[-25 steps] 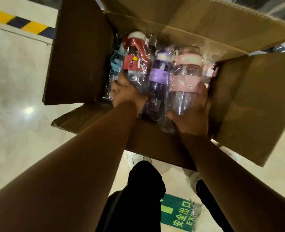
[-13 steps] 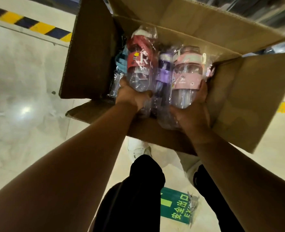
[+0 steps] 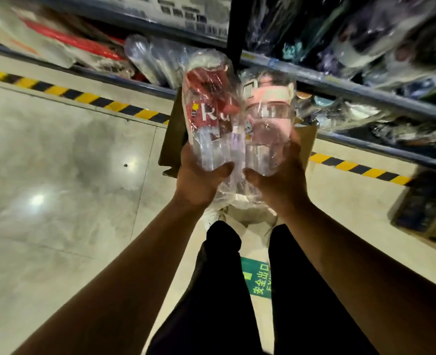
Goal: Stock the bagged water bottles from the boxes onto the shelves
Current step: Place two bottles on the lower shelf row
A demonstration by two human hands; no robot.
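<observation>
bagged bottles (image 3: 211, 119) held, shelf edge (image 3: 339, 86) near (blurred)

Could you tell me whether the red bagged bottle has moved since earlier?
Yes: the red bottle sat inside the cardboard box; the left hand now holds it raised out of it.

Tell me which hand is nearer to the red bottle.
Left. The left hand grips the red bottle at its lower end. The right hand grips the lower end of the pink bottle next to it.
</observation>
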